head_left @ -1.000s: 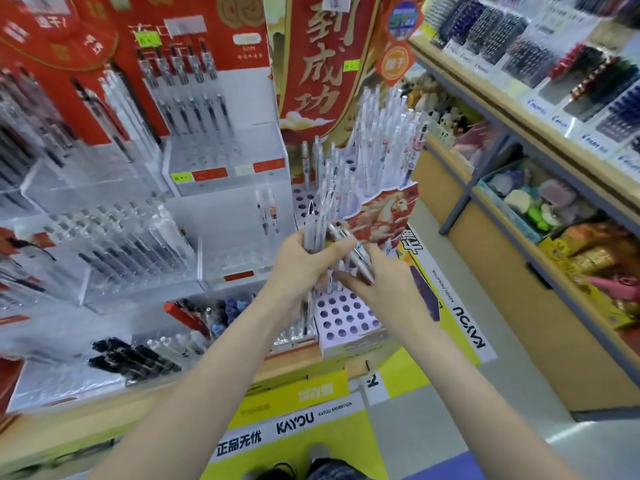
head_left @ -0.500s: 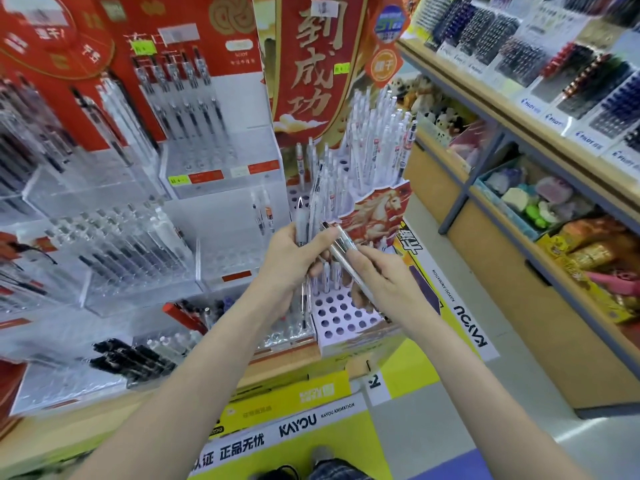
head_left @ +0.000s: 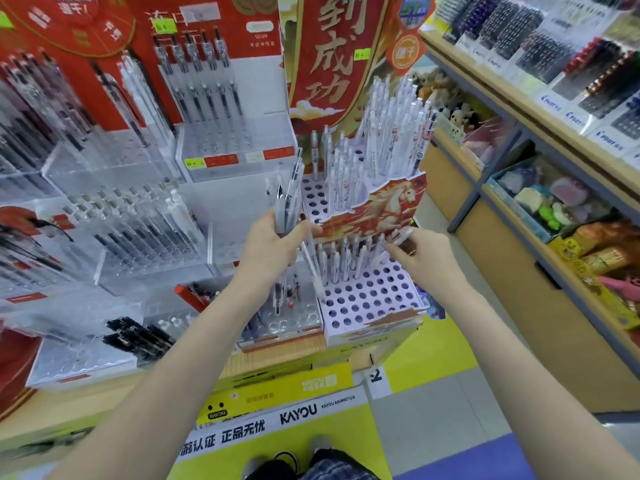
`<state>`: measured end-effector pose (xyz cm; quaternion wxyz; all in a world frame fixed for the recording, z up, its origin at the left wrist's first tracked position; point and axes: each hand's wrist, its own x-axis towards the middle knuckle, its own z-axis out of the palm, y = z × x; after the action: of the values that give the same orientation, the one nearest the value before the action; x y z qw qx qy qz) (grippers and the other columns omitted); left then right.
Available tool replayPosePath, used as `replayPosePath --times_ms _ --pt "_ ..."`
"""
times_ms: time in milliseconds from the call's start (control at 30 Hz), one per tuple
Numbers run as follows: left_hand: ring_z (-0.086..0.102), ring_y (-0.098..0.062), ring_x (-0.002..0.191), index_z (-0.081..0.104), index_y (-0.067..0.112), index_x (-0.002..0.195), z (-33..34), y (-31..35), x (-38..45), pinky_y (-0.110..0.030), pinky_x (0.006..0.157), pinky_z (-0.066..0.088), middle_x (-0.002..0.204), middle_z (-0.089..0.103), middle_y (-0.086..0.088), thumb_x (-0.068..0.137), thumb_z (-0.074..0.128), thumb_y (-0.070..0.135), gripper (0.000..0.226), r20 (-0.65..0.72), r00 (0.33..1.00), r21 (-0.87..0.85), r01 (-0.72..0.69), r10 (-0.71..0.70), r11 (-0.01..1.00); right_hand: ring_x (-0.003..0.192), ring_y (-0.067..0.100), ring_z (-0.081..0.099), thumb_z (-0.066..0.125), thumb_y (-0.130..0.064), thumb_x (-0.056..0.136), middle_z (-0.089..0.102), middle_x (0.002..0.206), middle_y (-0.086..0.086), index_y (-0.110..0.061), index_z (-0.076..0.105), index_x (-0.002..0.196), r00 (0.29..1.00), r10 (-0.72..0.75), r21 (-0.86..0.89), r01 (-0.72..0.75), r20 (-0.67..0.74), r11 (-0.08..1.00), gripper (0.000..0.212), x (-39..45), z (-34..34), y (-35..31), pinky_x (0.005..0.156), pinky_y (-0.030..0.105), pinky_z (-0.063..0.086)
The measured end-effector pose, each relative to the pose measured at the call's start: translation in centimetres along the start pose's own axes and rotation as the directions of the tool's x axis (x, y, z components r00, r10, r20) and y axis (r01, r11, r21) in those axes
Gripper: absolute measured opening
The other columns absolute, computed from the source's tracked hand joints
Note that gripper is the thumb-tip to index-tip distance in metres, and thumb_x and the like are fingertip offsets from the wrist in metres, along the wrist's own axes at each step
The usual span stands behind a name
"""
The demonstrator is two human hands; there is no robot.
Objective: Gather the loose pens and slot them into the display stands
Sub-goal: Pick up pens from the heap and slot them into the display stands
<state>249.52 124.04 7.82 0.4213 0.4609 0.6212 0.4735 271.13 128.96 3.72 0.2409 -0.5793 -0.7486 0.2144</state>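
At the near right corner of the shelf stood the white perforated display stand (head_left: 367,299), two-tiered, with a horse-printed card front on the upper tier. Left hand (head_left: 273,244) was clenched round a bundle of loose pens (head_left: 289,199), held upright just beside the stand's left edge; one pen (head_left: 311,268) hung out below the fist, slanting down toward the lower tier. Right hand (head_left: 420,252) was at the right edge of the lower tier, fingers pinching a single white pen (head_left: 401,235) at the end of the back row of slotted pens (head_left: 349,258); whether its tip had entered a hole could not be told. Upper tier: right part densely filled, several holes open along its left edge. Lower tier: only the back rows held pens; the front rows of holes toward the near edge showed open. Judgement: task partly done, perhaps under half for this stand, with the bundle in the left hand not yet placed and many holes vacant. Clear acrylic stands (head_left: 145,237) to the left on the same shelf held darker pens, and loose black pens (head_left: 135,336) lay in a low tray near the shelf's front edge.
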Motion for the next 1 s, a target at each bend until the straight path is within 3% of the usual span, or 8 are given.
replayPosePath --times_ms 133,300,400,567,700,833,933,1000 --pt "0.035 -0.005 0.038 0.063 0.014 0.086 0.0 -0.3 -0.1 -0.018 0.041 0.032 0.055 0.058 0.007 0.093 0.056 0.019 0.011 0.048 0.999 0.026 -0.015 0.014 1.000 0.063 0.013 0.056 0.060 -0.015 0.091 0.067 0.079 0.003 0.000 0.066 0.082 0.995 0.007 -0.057 -0.001 0.097 0.998 0.019 1.0 1.0 1.0 0.057 0.019 0.039" --pt "0.037 -0.006 0.039 0.064 0.011 0.091 -0.1 -0.9 -0.3 -0.022 0.042 0.033 0.054 0.056 0.006 0.093 0.057 0.022 0.014 0.056 0.998 0.007 0.006 -0.006 1.000 0.045 0.011 0.040 0.059 -0.012 0.089 0.046 0.050 0.001 -0.008 0.061 0.085 0.957 0.074 -0.086 -0.052 0.280 0.995 0.006 1.3 1.7 1.1 0.041 0.016 0.030" --pt "0.036 -0.008 0.039 0.063 0.017 0.084 0.1 -0.8 -0.3 -0.021 0.041 0.031 0.070 0.060 -0.021 0.093 0.056 0.021 0.013 0.066 0.998 -0.008 -0.002 0.002 1.000 0.044 0.013 0.030 0.057 -0.009 0.091 0.034 0.052 0.002 -0.013 0.037 0.066 0.935 0.161 -0.130 -0.125 0.317 0.984 0.032 1.4 3.1 0.5 0.042 0.020 0.022" --pt "0.035 -0.014 0.044 0.060 0.022 0.082 0.2 -0.6 -0.3 -0.031 0.049 0.034 0.099 0.062 -0.031 0.093 0.056 0.022 0.012 0.082 0.997 -0.040 0.011 -0.008 0.999 0.044 0.015 0.023 0.048 -0.003 0.092 0.025 0.053 0.004 -0.017 0.023 0.060 0.940 0.242 -0.173 -0.204 0.239 0.964 0.043 1.2 5.8 -0.7 0.042 0.023 0.018" --pt "0.033 -0.014 0.045 0.055 0.017 0.089 0.3 -0.8 -0.4 -0.023 0.042 0.033 0.092 0.072 -0.004 0.094 0.055 0.019 0.005 0.078 0.997 -0.075 0.021 -0.015 0.997 0.043 0.016 0.022 0.048 -0.002 0.091 0.025 0.051 0.002 -0.017 0.023 0.058 0.946 0.279 -0.149 -0.255 0.167 0.955 0.044 1.2 6.8 -1.0 0.042 0.025 0.017" --pt "0.035 -0.011 0.042 0.054 0.021 0.083 0.4 -0.9 -0.5 -0.021 0.041 0.033 0.095 0.071 -0.010 0.094 0.055 0.017 0.011 0.089 0.996 -0.069 0.024 -0.018 0.997 0.045 0.019 0.029 0.051 -0.005 0.091 0.032 0.052 0.006 -0.013 0.033 0.059 0.928 0.327 -0.115 -0.310 0.179 0.944 0.038 1.0 6.8 -0.6 0.043 0.027 0.023" --pt "0.036 -0.010 0.042 0.056 0.020 0.085 0.2 -0.8 -0.4 -0.027 0.046 0.033 0.096 0.072 -0.007 0.092 0.057 0.019 0.008 0.087 0.996 -0.093 0.042 -0.034 0.995 0.065 0.026 0.056 0.053 -0.021 0.095 0.061 0.077 0.015 0.001 0.061 0.096 0.954 0.281 -0.171 -0.261 0.102 0.950 0.023 0.0 4.6 -0.5 0.059 0.035 0.046" --pt "0.037 -0.010 0.042 0.061 0.021 0.083 0.2 -0.5 -0.2 -0.030 0.048 0.033 0.099 0.069 -0.016 0.091 0.059 0.022 0.008 0.092 0.995 -0.103 0.058 -0.048 0.993 0.072 0.018 0.059 0.053 -0.022 0.095 0.067 0.089 0.009 -0.002 0.064 0.105 0.979 0.204 0.015 -0.205 0.027 0.979 0.024 -0.8 2.6 -1.2 0.066 0.029 0.047"
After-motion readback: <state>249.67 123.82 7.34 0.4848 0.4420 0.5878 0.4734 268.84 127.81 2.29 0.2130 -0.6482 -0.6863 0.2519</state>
